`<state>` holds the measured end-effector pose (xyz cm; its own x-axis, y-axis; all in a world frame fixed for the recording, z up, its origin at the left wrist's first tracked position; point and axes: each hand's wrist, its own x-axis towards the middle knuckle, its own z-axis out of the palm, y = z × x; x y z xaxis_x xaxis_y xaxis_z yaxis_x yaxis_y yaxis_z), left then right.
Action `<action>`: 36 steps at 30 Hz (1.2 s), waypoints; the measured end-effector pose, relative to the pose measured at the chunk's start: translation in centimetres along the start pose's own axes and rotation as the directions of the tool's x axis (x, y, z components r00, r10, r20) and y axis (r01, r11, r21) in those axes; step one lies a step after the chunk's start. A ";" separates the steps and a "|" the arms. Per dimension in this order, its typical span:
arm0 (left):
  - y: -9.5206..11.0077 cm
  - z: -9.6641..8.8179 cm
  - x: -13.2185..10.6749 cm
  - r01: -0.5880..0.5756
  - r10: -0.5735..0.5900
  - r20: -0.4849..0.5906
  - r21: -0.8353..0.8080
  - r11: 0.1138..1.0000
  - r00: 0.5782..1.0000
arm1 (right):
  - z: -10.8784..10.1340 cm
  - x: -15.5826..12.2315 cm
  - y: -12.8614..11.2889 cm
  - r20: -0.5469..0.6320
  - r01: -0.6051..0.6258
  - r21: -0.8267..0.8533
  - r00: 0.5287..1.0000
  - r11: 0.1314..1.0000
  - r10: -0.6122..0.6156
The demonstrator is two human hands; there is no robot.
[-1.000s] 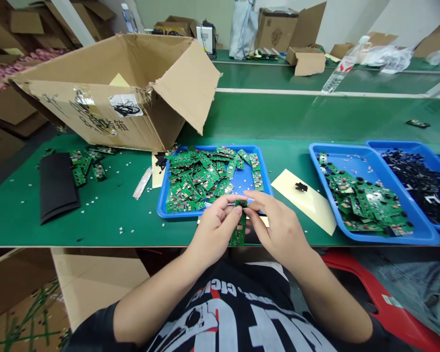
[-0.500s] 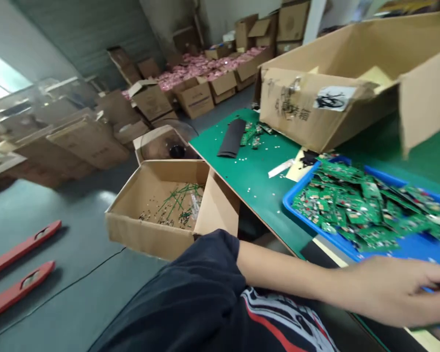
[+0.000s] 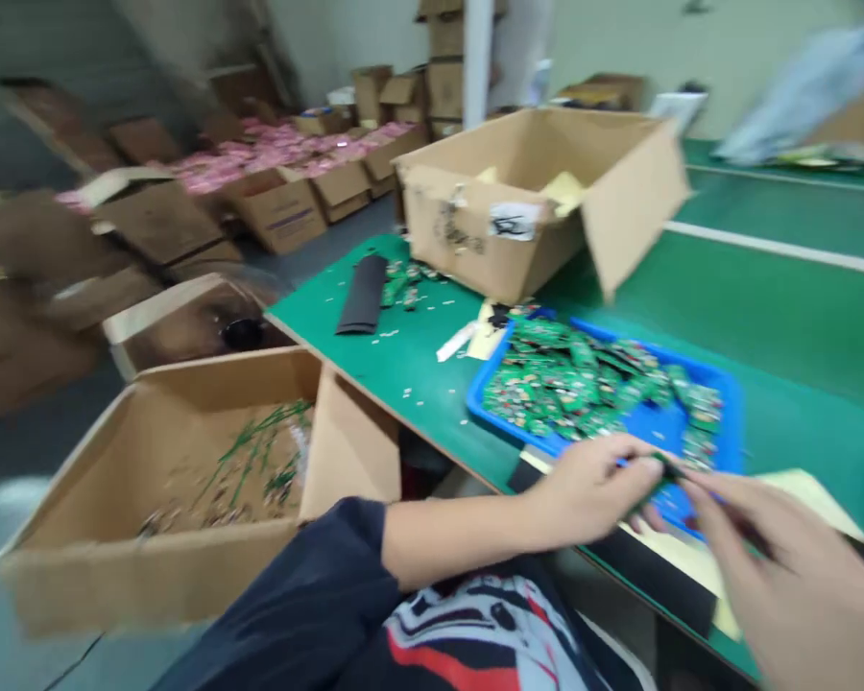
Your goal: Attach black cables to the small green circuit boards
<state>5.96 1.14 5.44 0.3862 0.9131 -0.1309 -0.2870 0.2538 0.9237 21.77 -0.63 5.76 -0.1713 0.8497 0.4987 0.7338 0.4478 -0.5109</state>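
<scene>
Green worktop [image 3: 432, 379] carries one large open carton [image 3: 475, 264] and one blue tray [image 3: 476, 401]; a second open carton [image 3: 158, 581] sits lower, beside it. One small green board [image 3: 665, 466], dark and blurred, is held above the tray's near edge. The left hand [image 3: 594, 488] pinches it between thumb and fingers. The right hand [image 3: 781, 552] has its fingertips at one end; whether they grip, I cannot tell. Heaped boards [image 3: 558, 379] overlap too much to count.
</scene>
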 end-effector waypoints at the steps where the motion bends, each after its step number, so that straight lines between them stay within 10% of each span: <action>1: 0.4 -0.2 0.0 0.011 -0.011 -0.003 -0.019 1.000 1.000 | -0.1 0.2 -0.6 -0.056 0.024 -0.043 0.998 0.999 -0.027; 18: 2.5 -1.6 0.6 0.019 -0.027 0.051 0.160 0.987 0.998 | -1.0 2.2 -2.5 -0.040 0.037 -0.019 0.998 0.999 -0.038; 36: 1.9 -4.5 2.4 0.259 -0.329 0.287 0.256 0.932 0.900 | 0.9 3.4 -0.4 -0.056 0.423 -0.006 0.904 0.906 -0.423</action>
<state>2.39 5.22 5.28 0.6931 0.6468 -0.3180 0.0568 0.3909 0.9187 20.32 2.36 7.07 -0.4283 0.5632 0.7066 0.5963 0.7637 -0.2472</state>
